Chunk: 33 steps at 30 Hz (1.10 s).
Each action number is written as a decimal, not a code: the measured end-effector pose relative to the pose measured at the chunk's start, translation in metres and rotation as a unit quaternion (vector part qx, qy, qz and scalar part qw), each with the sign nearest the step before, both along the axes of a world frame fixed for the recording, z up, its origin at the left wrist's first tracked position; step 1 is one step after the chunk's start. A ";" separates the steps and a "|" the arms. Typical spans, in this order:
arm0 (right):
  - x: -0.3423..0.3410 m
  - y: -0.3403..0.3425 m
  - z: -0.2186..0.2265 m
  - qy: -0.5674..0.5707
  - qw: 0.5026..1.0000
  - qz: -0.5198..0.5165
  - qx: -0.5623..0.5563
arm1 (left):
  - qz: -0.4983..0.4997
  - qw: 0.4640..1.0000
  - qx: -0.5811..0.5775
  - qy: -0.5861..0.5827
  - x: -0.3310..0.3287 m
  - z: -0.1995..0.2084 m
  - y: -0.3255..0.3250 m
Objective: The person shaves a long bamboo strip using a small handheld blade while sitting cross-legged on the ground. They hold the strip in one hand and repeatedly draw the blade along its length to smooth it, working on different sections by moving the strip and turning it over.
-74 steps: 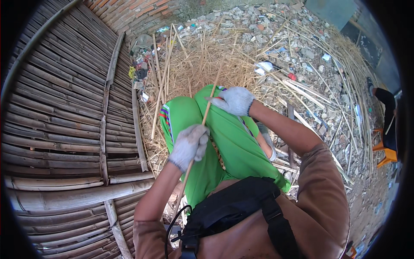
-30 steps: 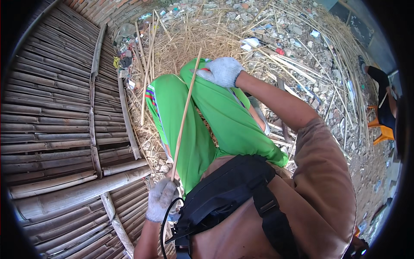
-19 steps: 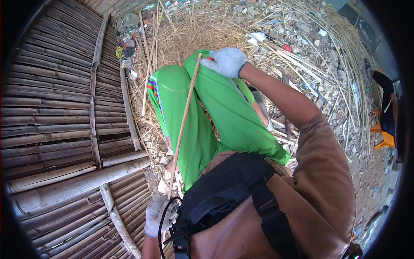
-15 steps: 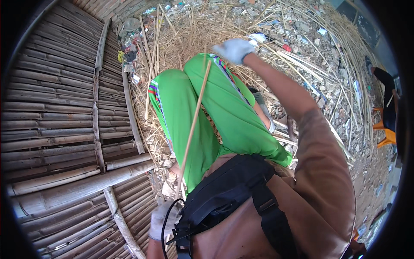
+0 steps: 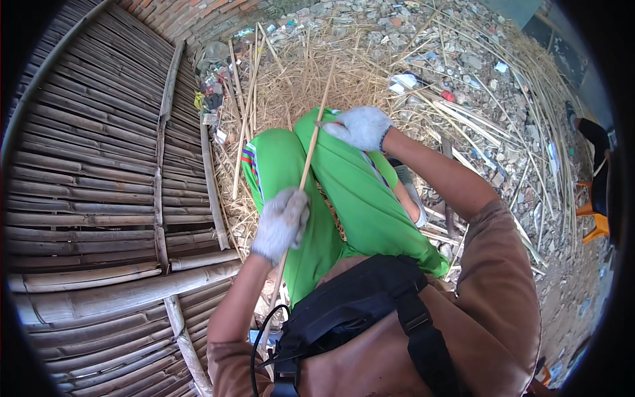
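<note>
A long thin bamboo strip [image 5: 309, 162] slants up across my lap, its upper end beyond my knees and its lower end down beside the black waist bag [image 5: 357, 301]. My left hand [image 5: 281, 223], in a greyish-white glove, is closed round the strip at about its middle. Over my right knee, my gloved right hand [image 5: 360, 128] is curled, with a small narrow tip poking from it to the strip. What it grips is too small to make out. Green trousers [image 5: 360, 192] cover my bent legs under the strip.
A bamboo slat panel [image 5: 86, 178] stands close on the left. Straw shavings [image 5: 317, 83] lie before my knees, with rubble and loose strips [image 5: 476, 126] to the right. A brick wall [image 5: 178, 23] is at the back. A person sits by an orange chair [image 5: 592, 221] at far right.
My left hand has slid up the strip from beside the bag to its middle. My right hand has come down and nearer, from beyond the knee to beside the strip.
</note>
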State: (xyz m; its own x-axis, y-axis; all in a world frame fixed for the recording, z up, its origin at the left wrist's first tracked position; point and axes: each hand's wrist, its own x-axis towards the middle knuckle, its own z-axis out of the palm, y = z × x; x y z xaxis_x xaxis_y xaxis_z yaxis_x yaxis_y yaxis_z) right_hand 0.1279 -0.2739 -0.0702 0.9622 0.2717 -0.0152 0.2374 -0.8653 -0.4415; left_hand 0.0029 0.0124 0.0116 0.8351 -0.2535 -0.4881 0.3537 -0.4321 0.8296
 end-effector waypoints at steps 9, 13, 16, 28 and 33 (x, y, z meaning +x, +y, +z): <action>-0.005 0.011 0.019 0.038 0.997 0.033 -0.061 | 0.007 0.999 0.024 -0.020 0.030 -0.014 -0.011; 0.005 -0.001 -0.012 0.024 1.000 -0.015 -0.012 | -0.025 0.998 0.058 -0.027 0.005 0.003 0.003; 0.009 0.000 -0.006 0.028 0.999 -0.010 -0.017 | -0.043 0.996 0.059 -0.046 -0.016 0.000 0.030; 0.008 0.009 -0.002 0.032 0.997 0.029 -0.068 | -0.031 0.999 0.031 -0.023 0.030 -0.001 -0.008; 0.005 0.008 -0.008 0.018 0.999 0.020 -0.029 | -0.045 0.996 0.071 -0.028 0.012 0.006 0.010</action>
State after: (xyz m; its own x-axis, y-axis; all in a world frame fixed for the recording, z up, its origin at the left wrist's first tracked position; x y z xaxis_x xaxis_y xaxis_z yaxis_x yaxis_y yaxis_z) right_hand 0.1325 -0.2654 -0.0782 0.9491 0.3077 -0.0667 0.2570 -0.8797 -0.4000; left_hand 0.0153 0.0227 0.0179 0.8395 -0.2599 -0.4772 0.2634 -0.5735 0.7757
